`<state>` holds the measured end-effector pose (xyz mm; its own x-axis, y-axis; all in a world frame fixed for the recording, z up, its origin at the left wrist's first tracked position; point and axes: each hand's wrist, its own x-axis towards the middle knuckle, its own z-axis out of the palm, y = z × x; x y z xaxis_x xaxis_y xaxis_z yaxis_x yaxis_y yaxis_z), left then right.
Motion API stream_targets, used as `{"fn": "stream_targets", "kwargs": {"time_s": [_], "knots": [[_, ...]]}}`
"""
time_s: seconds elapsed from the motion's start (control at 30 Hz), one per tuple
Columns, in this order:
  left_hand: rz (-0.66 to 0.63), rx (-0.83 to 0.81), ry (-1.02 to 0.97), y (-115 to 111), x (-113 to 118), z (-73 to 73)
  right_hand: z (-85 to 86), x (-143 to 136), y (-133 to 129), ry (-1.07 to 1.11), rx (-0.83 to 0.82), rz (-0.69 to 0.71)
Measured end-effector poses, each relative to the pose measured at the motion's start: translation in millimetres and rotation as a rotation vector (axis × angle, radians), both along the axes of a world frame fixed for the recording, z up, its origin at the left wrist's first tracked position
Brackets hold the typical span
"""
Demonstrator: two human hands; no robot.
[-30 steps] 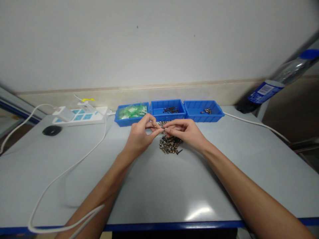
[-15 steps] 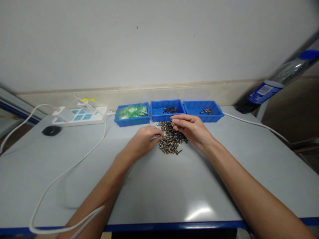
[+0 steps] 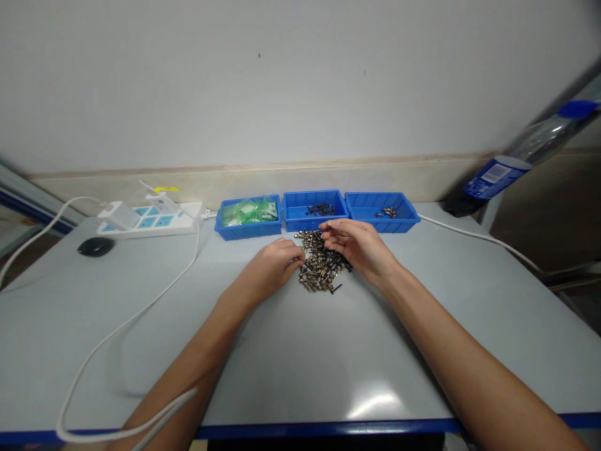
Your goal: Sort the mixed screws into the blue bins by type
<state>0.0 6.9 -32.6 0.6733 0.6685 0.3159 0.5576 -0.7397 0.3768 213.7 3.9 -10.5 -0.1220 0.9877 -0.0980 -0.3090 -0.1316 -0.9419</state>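
Observation:
A heap of mixed dark and brass-coloured screws (image 3: pixel 322 269) lies on the grey table. My left hand (image 3: pixel 282 258) is at the heap's left edge, fingertips pinched together; whatever they hold is too small to name. Over the heap's upper right is my right hand (image 3: pixel 354 241), its fingers curled and closed, with any held piece hidden. Behind the heap, the middle blue bin (image 3: pixel 307 223) contains dark screws (image 3: pixel 321 209). A few brass-coloured pieces (image 3: pixel 389 213) lie in the right blue bin (image 3: pixel 399 225). The left blue bin (image 3: pixel 248 232) holds green-and-clear plastic packets (image 3: pixel 250 212).
At the left are a white power strip (image 3: pixel 154 220), a black mouse-like object (image 3: pixel 96 247) and a white cable (image 3: pixel 136 318) looping toward the front edge. A bottle with a blue cap (image 3: pixel 498 175) leans at the back right, near another white cable (image 3: pixel 479 238).
My right hand's fingers have shifted slightly and curled inward above the heap. My left hand's fingertips have drawn closer together. The bins and their contents look the same.

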Motion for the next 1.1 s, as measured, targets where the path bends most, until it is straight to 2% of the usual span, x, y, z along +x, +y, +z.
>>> {"fn": "stream_targets", "kwargs": {"time_s": [0.6,0.9,0.97,1.1], "knots": [[0.029,0.055,0.017,-3,5,4.9,-1.7,-3,1,0.053,-0.056,0.004],[0.005,0.101,0.063,-4,7,-1.0,-3.3,2,2,-0.004,0.085,-0.296],[0.017,0.101,0.077,-3,6,-0.9,-3.8,5,5,-0.045,0.109,-0.280],[0.022,0.093,0.070,-2,4,0.5,-4.3,5,14,-0.143,0.120,-0.164]]}}
